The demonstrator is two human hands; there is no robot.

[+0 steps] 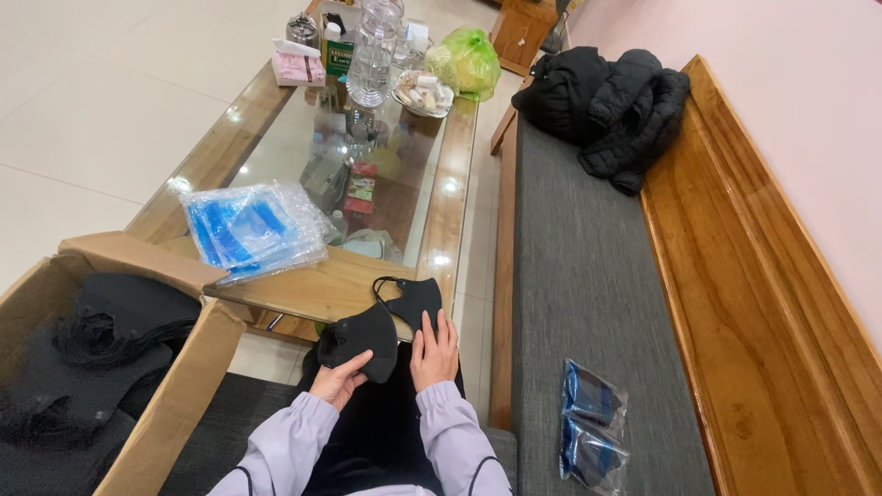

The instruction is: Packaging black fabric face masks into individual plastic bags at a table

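the left hand (338, 378) is curling its fingers around a black face mask (363, 338), gripping its lower edge. the right hand (434, 352) is lying flat, fingers together, pressing a second black mask (415, 299) at the table edge (312, 294).

The left hand (338, 378) and right hand (435, 351) sit at six o'clock, side by side, each on a face mask (363, 337) at the near edge of the tabletop (317, 289). A stack of plastic bags (253, 227) lies on the tabletop at ten o'clock of the hands. An open box (175, 395) of masks stands at nine o'clock. On the bench (588, 276), two packed masks (593, 427) lie at three o'clock and a jacket (611, 106) at one o'clock. Bottles (375, 50) crowd the tabletop's far end at twelve.
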